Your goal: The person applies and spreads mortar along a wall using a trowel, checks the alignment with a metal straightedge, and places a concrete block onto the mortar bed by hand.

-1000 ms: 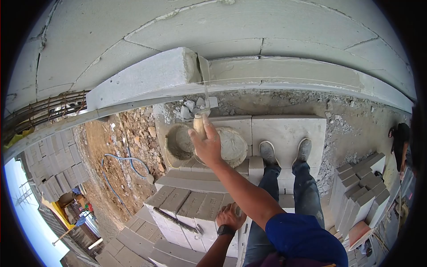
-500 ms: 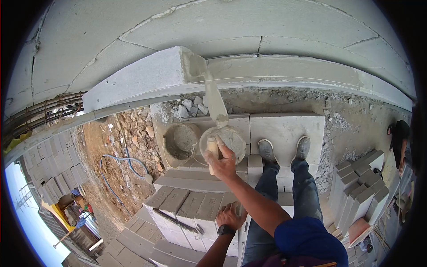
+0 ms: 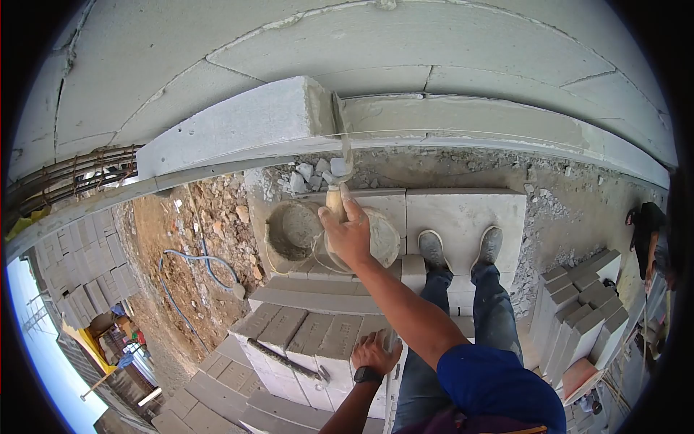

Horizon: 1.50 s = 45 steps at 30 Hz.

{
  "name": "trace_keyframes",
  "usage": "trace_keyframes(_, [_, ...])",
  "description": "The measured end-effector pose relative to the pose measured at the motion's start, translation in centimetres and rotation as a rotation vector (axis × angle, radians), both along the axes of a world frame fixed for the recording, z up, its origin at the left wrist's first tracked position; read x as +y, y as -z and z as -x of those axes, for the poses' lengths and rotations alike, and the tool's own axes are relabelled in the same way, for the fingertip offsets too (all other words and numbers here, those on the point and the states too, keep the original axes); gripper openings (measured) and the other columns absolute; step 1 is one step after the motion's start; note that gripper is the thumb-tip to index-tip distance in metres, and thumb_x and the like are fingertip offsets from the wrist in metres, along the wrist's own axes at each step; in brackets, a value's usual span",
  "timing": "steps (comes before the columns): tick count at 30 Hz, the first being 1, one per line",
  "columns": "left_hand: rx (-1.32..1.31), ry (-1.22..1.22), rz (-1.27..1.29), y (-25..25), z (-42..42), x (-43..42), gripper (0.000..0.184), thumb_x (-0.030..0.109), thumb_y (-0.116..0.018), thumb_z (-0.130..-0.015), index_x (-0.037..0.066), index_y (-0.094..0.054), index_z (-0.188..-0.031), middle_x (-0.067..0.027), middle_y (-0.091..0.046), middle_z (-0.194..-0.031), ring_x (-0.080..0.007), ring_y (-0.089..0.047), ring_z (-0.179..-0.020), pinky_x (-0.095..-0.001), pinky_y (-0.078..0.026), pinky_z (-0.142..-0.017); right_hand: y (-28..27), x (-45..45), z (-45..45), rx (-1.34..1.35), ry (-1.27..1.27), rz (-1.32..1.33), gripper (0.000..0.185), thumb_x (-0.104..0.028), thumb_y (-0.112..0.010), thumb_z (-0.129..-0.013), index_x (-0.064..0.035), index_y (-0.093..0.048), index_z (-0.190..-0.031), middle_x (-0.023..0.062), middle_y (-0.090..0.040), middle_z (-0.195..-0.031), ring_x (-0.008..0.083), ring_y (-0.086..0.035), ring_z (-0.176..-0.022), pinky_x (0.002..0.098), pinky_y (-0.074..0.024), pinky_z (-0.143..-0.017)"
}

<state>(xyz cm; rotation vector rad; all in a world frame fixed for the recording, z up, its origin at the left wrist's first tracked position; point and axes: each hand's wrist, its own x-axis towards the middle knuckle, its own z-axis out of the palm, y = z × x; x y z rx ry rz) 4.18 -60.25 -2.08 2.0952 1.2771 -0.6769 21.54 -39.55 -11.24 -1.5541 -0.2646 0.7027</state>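
Observation:
My right hand (image 3: pixel 348 235) is wrapped round the wooden handle of a trowel (image 3: pixel 347 155). The mortar-smeared blade is seen nearly edge-on, against or close beside the wet end face of a pale block (image 3: pixel 231 126) on the wall course. Right of that block, the course (image 3: pixel 470 123) has a grey mortar-coated face. Below my right hand stands a bucket of mortar (image 3: pixel 382 235), partly hidden by the hand. Resting on the stacked blocks (image 3: pixel 311 333), my left hand (image 3: pixel 376 352) has its fingers spread and holds nothing.
A second mortar-caked bucket (image 3: pixel 271 242) stands left of the first. A string runs along the course. A blue hose (image 3: pixel 210 269) lies on rubble. My feet stand on a block platform (image 3: pixel 470 210). More blocks (image 3: pixel 578 311) and another person (image 3: pixel 647 231) are at right.
My right hand has moved slightly up and left with the trowel. The blade has turned from showing its flat face to nearly edge-on at the block's end. My left hand stays put.

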Motion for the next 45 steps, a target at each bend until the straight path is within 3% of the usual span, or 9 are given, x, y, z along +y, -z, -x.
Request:
trace_keyframes(12, [-0.008, 0.002, -0.005, 0.1, 0.1, 0.0, 0.037, 0.04, -0.074, -0.077, 0.012, -0.072, -0.102, -0.0092, -0.072, -0.098, -0.0335, -0.067, -0.096, -0.0468, -0.053, -0.086, -1.0, -0.2, 0.1, -0.316, 0.075, -0.304, 0.058, -0.005, -0.077, -0.085, 0.0082, -0.053, -0.136, 0.0176, -0.066, -0.111, 0.0211, -0.066, -0.1, 0.0333, -0.0536, -0.086])
trace_keyframes(15, [-0.014, 0.01, -0.012, 0.3, 0.4, -0.2, 0.038, 0.04, -0.074, -0.078, 0.012, -0.072, -0.104, -0.0091, -0.072, -0.1, -0.0335, -0.068, -0.096, -0.0469, -0.053, -0.086, -0.6, -1.4, 0.1, -0.353, 0.015, -0.296, 0.062, -0.002, -0.077, -0.084, -0.0088, -0.048, -0.139, 0.023, -0.064, -0.116, 0.033, -0.069, -0.095, 0.0386, -0.0582, -0.078])
trace_keyframes(19, [0.037, -0.003, 0.069, 0.3, 0.4, -0.1, 0.05, 0.045, -0.07, -0.079, 0.008, -0.071, -0.113, -0.0116, -0.072, -0.108, -0.0336, -0.066, -0.104, -0.0472, -0.052, -0.09, -0.4, -4.4, 0.4, -0.293, -0.044, -0.3, 0.058, -0.004, -0.078, -0.083, 0.0028, -0.052, -0.135, 0.0225, -0.065, -0.113, 0.0273, -0.068, -0.092, 0.036, -0.0564, -0.078])
trace_keyframes(24, [0.022, -0.005, 0.034, 0.4, 0.3, -0.2, 0.046, 0.042, -0.073, -0.078, 0.011, -0.071, -0.112, -0.0102, -0.072, -0.104, -0.0337, -0.067, -0.101, -0.0468, -0.053, -0.09, -1.2, -7.9, 0.6, -0.063, -0.08, -0.305, 0.053, -0.007, -0.077, -0.085, 0.016, -0.056, -0.127, 0.0226, -0.067, -0.112, 0.0228, -0.067, -0.098, 0.0339, -0.0535, -0.087])
trace_keyframes(28, [0.022, -0.002, 0.03, 0.2, 0.2, -0.1, 0.046, 0.04, -0.074, -0.078, 0.012, -0.071, -0.113, -0.0103, -0.072, -0.105, -0.0339, -0.066, -0.102, -0.0468, -0.053, -0.09, 1.1, -7.5, 1.0, 0.221, -0.008, -0.174, 0.061, -0.012, -0.078, -0.085, 0.0135, -0.053, -0.134, 0.0237, -0.067, -0.118, 0.026, -0.065, -0.113, 0.0335, -0.0499, -0.097])
trace_keyframes(31, [0.048, -0.009, 0.039, 0.2, 0.1, -0.2, 0.047, 0.04, -0.073, -0.078, 0.011, -0.071, -0.114, -0.0107, -0.071, -0.107, -0.0338, -0.065, -0.105, -0.047, -0.052, -0.091, 3.3, -5.2, -0.4, 0.106, -0.033, -0.052, 0.061, -0.014, -0.078, -0.086, 0.0127, -0.054, -0.135, 0.0239, -0.067, -0.119, 0.0255, -0.066, -0.113, 0.0331, -0.0503, -0.098])
trace_keyframes(35, [0.031, -0.007, 0.041, 0.2, 0.1, -0.1, 0.047, 0.04, -0.072, -0.079, 0.011, -0.07, -0.115, -0.0105, -0.071, -0.107, -0.0335, -0.065, -0.105, -0.047, -0.052, -0.091, 4.1, -1.6, -1.2, -0.117, -0.02, 0.072, 0.058, -0.013, -0.077, -0.084, 0.0064, -0.056, -0.134, 0.0225, -0.067, -0.108, 0.0307, -0.067, -0.094, 0.0376, -0.0542, -0.085])
trace_keyframes(41, [0.023, -0.019, 0.04, 0.1, 0.1, -0.1, 0.041, 0.039, -0.073, -0.077, 0.01, -0.071, -0.106, -0.0099, -0.072, -0.104, -0.0336, -0.066, -0.103, -0.0475, -0.052, -0.09, 1.6, -0.5, 0.6, -0.494, 0.082, -0.054, 0.04, -0.006, -0.076, -0.081, -0.0107, -0.06, -0.117, 0.0219, -0.061, -0.125, 0.0401, -0.062, -0.086, 0.0482, -0.0547, -0.071])
trace_keyframes(45, [0.046, 0.024, 0.068, 0.2, 0.3, 0.1, 0.039, 0.04, -0.074, -0.076, 0.009, -0.071, -0.101, -0.0099, -0.072, -0.103, -0.0336, -0.066, -0.101, -0.0483, -0.052, -0.088, -1.4, -1.6, 1.9, -0.365, 0.063, -0.098, 0.047, -0.004, -0.076, -0.081, -0.0118, -0.058, -0.124, 0.0243, -0.061, -0.126, 0.0414, -0.063, -0.088, 0.0479, -0.0552, -0.072])
